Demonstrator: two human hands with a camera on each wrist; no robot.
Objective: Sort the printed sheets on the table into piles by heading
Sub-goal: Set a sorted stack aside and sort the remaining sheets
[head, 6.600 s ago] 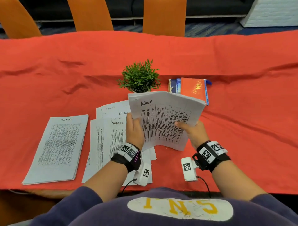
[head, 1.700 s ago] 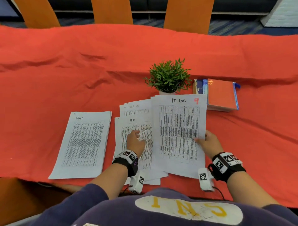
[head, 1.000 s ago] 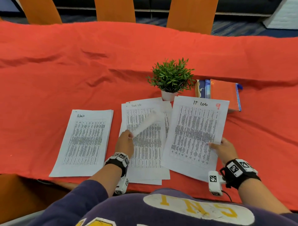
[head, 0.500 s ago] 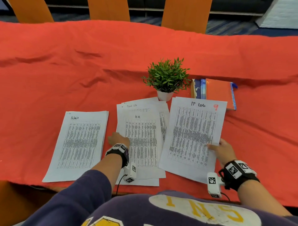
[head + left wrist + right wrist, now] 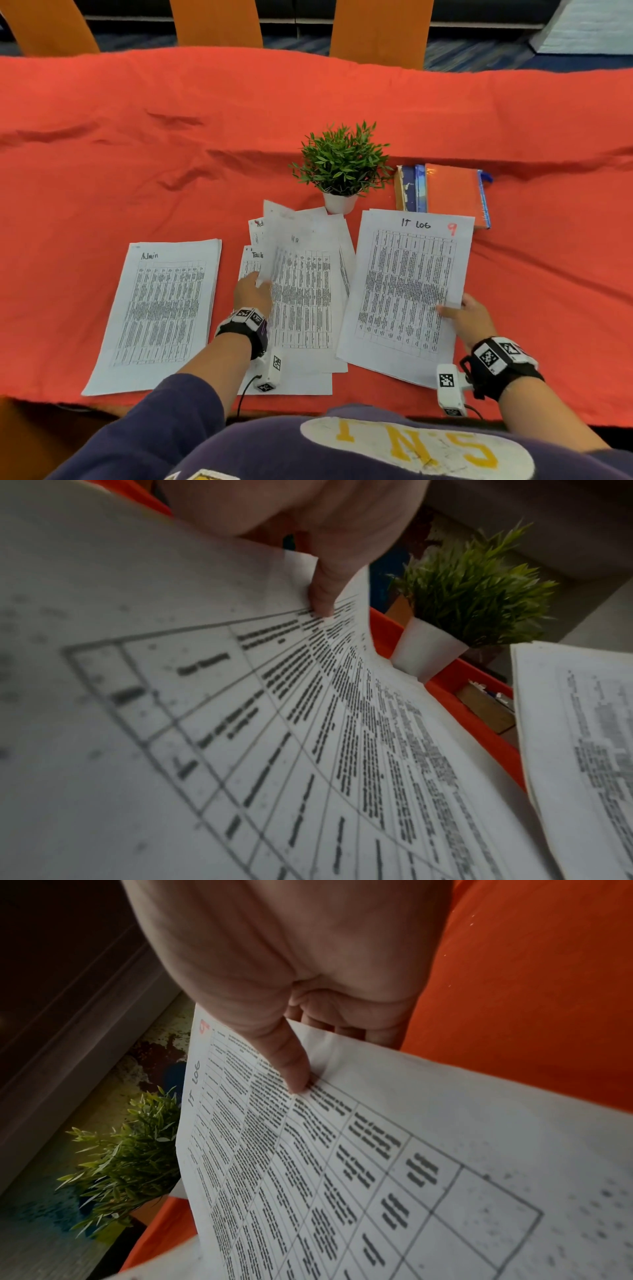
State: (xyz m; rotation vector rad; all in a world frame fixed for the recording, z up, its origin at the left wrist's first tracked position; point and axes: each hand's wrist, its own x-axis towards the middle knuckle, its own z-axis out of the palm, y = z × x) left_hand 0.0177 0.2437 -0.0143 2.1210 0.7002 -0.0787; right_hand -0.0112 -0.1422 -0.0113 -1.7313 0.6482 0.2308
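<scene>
Printed sheets lie on a red tablecloth [image 5: 102,171]. An "Admin" pile [image 5: 161,308] sits at the left. In the middle is a mixed stack [image 5: 308,308]; my left hand [image 5: 251,291] pinches the left edge of its top sheet [image 5: 277,253] and lifts it, thumb [image 5: 323,593] on the print. Headings "Task" and "Ad" peek out beneath. To the right, my right hand [image 5: 462,313] pinches the right edge of the "IT LOG" sheet [image 5: 407,291], marked with a red 9, thumb [image 5: 291,1066] on top and fingers under it.
A small green plant in a white pot [image 5: 342,171] stands just behind the middle stack. Books with an orange cover [image 5: 448,192] lie behind the IT LOG sheet. Orange chairs [image 5: 380,27] stand beyond the far edge. The near table edge runs below the sheets.
My left hand has taken the left edge of the middle stack's top sheet and lifted it, baring headings underneath. The IT LOG sheet stays in my right hand at the right.
</scene>
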